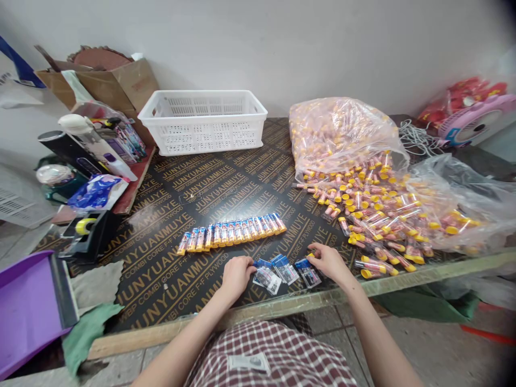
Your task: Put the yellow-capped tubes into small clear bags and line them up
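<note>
Along the bench's front edge (141, 339), left hand (241, 278) and right hand (328, 260) curl at flat packets (285, 270), grip impossible to tell; light touch should avoid creases!

A pink fan (478, 124) sits at far right beside a white cable (419, 137); at left, a black tape dispenser (91, 242) stands near a purple dustpan (30, 309)

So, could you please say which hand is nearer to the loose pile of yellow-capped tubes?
Right: the right hand is just left of that pile; the left hand is farther left, beside the leftmost blue packets.
</note>
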The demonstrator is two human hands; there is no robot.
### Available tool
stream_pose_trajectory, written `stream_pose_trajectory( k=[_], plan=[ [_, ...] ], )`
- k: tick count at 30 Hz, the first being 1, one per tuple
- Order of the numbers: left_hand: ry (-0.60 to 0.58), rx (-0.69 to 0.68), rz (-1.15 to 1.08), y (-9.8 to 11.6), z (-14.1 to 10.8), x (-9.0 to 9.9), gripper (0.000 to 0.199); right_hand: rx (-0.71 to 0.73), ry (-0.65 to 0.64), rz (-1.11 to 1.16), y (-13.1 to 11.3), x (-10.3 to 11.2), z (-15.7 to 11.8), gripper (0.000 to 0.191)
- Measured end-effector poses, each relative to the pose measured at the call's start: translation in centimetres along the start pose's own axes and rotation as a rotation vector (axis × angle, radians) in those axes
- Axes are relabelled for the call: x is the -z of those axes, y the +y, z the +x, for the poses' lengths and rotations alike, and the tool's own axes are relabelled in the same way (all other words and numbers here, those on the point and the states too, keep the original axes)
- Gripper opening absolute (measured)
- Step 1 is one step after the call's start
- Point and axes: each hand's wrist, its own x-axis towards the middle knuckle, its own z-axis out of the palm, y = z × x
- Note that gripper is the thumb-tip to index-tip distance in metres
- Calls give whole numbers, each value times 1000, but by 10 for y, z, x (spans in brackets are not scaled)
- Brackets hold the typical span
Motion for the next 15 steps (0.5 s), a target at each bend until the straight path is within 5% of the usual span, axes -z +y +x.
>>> stream_pose_trajectory(
  k=[5,8,11,15],
  plan=[
    [134,-20,-226,2,-4,-2,7,12,54,20,-6,11,6,25],
    [129,61,-676,6,-6,2,13,8,180,65,-20,21,3,35],
    [75,215,-1165,9,-6,11,21,80,307,328,-47,26,-8,36],
    [123,312,-1435,9,-4,25,29,220,298,708,-86,17,-28,18]
  ],
)
